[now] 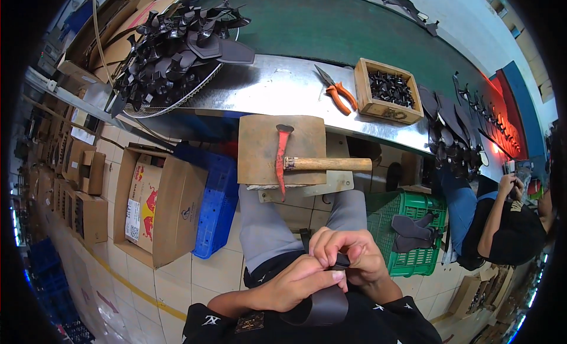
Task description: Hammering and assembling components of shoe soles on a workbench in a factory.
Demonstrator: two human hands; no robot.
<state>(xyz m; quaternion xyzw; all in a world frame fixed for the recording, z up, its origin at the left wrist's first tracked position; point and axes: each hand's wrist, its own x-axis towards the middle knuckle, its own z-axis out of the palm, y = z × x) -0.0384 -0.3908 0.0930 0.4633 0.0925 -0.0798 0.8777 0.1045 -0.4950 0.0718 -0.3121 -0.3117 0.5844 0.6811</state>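
Close to my body I hold a dark shoe sole (pixel 328 307) with both hands. My left hand (pixel 304 280) is closed round it, thumb on top. The fingers of my right hand (pixel 349 253) pinch at its narrow black heel end (pixel 341 262), and the fingertips of both hands nearly meet there. Much of the sole is hidden behind my hands. Beyond them, over my knees, lies a brown pad (pixel 254 149). Across it rests a hammer (pixel 325 164) with a red head and a wooden handle.
On the metal bench (pixel 277 84) lie orange-handled pliers (pixel 336 91) beside a wooden box (pixel 390 112) of small black parts. A wire basket (pixel 177 104) heaped with heeled soles stands left. Below are a carton (pixel 183 196), a blue crate (pixel 218 190) and a green basket (pixel 407 264). A co-worker (pixel 508 226) sits right.
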